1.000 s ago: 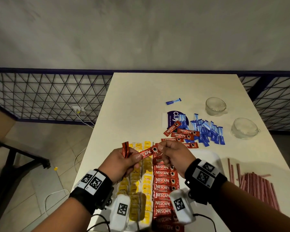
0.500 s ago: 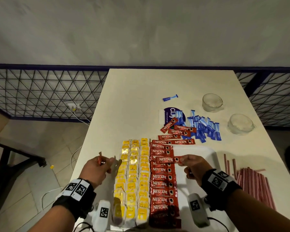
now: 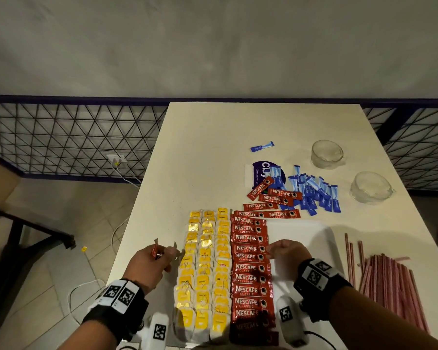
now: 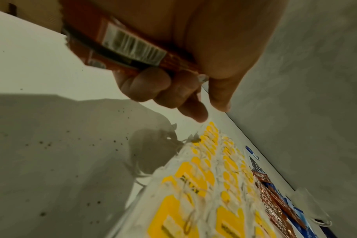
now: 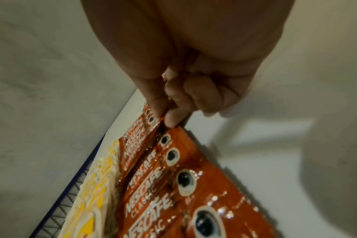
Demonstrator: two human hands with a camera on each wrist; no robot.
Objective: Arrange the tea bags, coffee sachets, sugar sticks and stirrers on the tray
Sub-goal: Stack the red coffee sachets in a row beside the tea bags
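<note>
Tray [image 3: 311,231] approx half full: tea bags [image 3: 205,269] fill three left cols, coffee sachets [image 3: 250,269] one col beside them. Right hand [image 3: 287,251] pinches a sachet end, laying it mid-col. Left hand [image 3: 151,263] grips spare sachets [image 4: 116,43] above table, left of tray. Still to go, I'd say: loose sachets [image 3: 273,200] + sugar sticks [image 3: 314,193] far side, stirrers [image 3: 387,281] right.
</note>
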